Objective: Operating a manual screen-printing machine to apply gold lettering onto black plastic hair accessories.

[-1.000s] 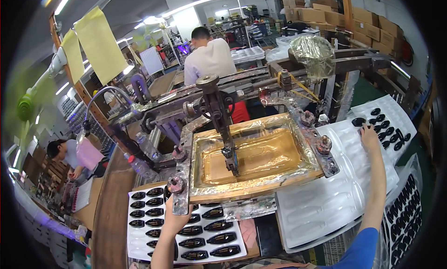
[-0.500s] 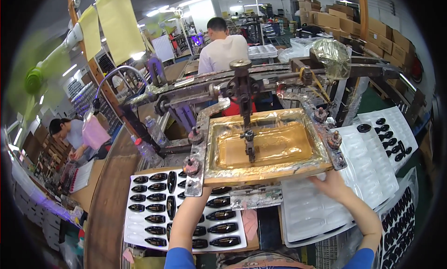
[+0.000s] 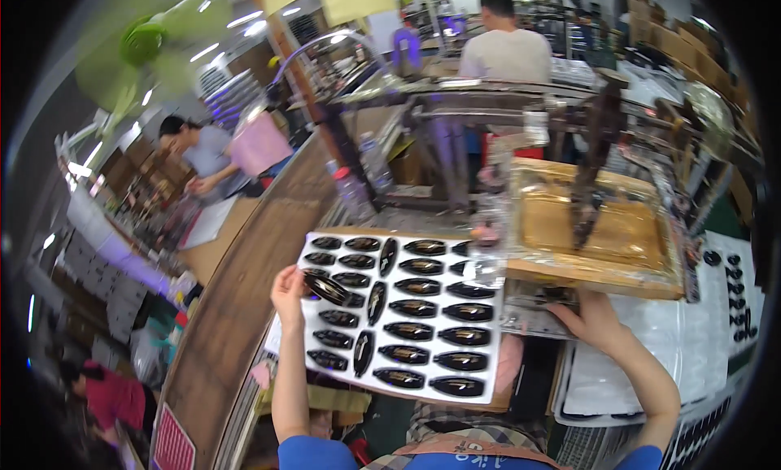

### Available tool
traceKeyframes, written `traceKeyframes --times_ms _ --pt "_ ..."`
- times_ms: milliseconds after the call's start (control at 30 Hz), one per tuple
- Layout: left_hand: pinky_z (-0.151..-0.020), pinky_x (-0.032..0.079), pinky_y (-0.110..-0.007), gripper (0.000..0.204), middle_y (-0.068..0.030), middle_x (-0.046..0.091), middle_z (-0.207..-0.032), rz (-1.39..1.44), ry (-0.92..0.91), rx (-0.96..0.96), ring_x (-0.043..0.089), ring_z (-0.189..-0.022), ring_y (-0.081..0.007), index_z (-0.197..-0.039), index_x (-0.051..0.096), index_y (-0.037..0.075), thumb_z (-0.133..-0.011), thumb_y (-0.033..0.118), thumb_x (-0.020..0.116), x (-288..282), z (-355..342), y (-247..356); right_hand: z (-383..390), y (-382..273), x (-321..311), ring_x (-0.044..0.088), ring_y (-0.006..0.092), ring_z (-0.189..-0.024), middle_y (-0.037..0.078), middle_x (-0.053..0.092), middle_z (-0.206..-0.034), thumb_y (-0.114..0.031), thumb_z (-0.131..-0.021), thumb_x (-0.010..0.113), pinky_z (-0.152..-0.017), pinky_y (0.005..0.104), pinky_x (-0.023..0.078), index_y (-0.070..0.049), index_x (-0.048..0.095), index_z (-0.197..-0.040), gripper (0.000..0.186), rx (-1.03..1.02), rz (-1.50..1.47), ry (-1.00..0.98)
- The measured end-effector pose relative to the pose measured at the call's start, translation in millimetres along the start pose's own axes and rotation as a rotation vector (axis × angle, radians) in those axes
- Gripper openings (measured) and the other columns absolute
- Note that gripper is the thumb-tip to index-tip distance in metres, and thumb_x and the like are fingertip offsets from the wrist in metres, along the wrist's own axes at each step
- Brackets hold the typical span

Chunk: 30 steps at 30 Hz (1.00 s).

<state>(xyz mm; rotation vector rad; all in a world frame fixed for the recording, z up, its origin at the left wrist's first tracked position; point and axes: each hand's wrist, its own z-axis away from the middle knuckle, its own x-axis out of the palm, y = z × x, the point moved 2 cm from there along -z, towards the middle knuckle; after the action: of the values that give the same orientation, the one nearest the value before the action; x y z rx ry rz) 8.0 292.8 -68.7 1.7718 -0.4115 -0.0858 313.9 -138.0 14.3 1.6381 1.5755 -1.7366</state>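
Note:
My left hand [image 3: 286, 296] is at the left edge of a white tray [image 3: 480, 386], its fingers closed on a glossy black pointed-oval piece [image 3: 324, 288] held tilted over the tray. Rows of similar black pieces with small gold markings lie in the tray, most sideways and a few upright. My right hand [image 3: 598, 320] is under the front edge of a wooden-rimmed screen-printing frame [image 3: 606, 278], beside a metal fixture [image 3: 533, 310]. One digit of it points left toward the fixture; its other fingers are hidden at the frame edge.
White moulded trays [image 3: 643, 356] are stacked to the right, with more black pieces beyond. Behind the tray are plastic bottles [image 3: 351, 189] and a metal rail [image 3: 455, 96]. A wooden bench [image 3: 236, 291] curves along the left. Other people work farther off.
My left hand has left the screen frame's left side and now holds a black piece at the tray. My right hand stays by the frame. The view has swung left.

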Motion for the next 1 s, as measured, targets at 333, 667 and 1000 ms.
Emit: traceKeyframes --times_ms 333,667,1000 --pt "-0.055 0.047 -0.022 0.017 -0.0077 0.061 -0.072 -0.213 0.399 -0.018 0.058 -0.061 -0.0125 -0.091 0.054 -0.001 -0.078 0.009 0.060 -168.6 -29.7 -84.8 66.3 93.0 -35.6 0.039 0.0379 -0.111 0.024 0.044 -0.118 -0.016 -0.083 0.051 -0.096 0.0397 0.026 0.005 0.044 -0.114 0.038 0.267 0.194 0.343" --pt "-0.076 0.045 -0.032 0.022 -0.0156 0.063 -0.090 -1.030 0.368 0.034 0.061 -0.084 -0.0249 -0.089 0.064 0.001 -0.078 0.019 0.056 -122.8 -23.3 -59.9 109.5 336.8 -147.2 0.036 0.0379 -0.117 0.026 0.036 -0.127 -0.019 -0.082 0.052 -0.097 0.0385 0.030 0.001 0.037 -0.124 0.049 0.414 0.876 0.501" --pt "-0.071 0.045 -0.035 0.027 -0.0168 0.060 -0.090 -0.613 -0.386 0.287 0.057 -0.083 -0.0328 -0.099 0.056 0.001 -0.072 0.002 0.054 126.0 43.4 14.8 123.9 390.3 -175.5 0.045 0.0435 -0.104 0.023 0.034 -0.129 -0.046 -0.078 0.050 -0.085 0.0450 0.040 -0.006 0.030 -0.129 0.067 0.983 0.808 0.517"
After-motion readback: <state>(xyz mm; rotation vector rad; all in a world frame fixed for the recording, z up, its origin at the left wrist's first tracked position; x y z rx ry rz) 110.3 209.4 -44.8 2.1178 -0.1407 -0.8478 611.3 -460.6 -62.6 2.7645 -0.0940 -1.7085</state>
